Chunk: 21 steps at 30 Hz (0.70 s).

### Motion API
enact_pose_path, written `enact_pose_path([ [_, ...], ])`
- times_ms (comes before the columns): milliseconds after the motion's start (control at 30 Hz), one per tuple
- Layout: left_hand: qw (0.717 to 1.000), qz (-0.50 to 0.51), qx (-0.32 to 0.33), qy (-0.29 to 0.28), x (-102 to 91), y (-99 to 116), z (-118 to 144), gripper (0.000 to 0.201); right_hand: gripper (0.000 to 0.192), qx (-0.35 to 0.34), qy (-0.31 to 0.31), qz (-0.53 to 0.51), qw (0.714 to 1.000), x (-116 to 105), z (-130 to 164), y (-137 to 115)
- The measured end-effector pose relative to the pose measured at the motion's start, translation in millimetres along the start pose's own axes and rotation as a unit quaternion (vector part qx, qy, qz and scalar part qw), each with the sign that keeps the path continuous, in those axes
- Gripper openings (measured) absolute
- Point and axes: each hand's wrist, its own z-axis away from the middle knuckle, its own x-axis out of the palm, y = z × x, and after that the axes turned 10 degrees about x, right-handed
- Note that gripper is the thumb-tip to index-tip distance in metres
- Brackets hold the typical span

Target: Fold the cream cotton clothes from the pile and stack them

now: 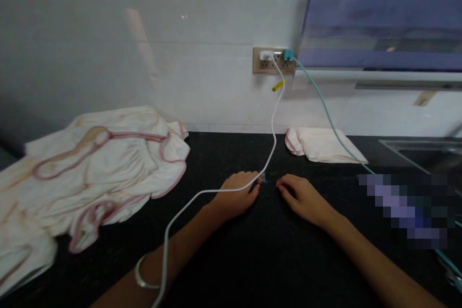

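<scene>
My left hand rests palm down on the black countertop, its thumb apart from loosely bent fingers. Nothing shows in its grasp. A white cable crosses in front of that hand; whether it touches the skin I cannot tell. To the right, my right hand lies on the same surface, fingers curved and a gap visible between thumb and forefinger. It holds nothing that I can see. Between the two hands is a small clear, shiny piece too indistinct to name.
Crumpled white cloth garments with pink trim spread over the left side. A folded white cloth lies by the wall. The wall socket has a white plug and a teal plug. A sink borders the right.
</scene>
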Motion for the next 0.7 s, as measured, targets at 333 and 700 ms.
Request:
enact_pose_path([
  [333,0.999,-0.033,0.005,0.003,1.1,6,1,0.020,0.017,0.013,0.017,0.073,0.997,7,2,-4],
  [700,0.998,-0.060,-0.012,-0.005,-2.8,14,1,0.014,0.017,0.005,0.024,0.121,0.992,10,8,-7],
])
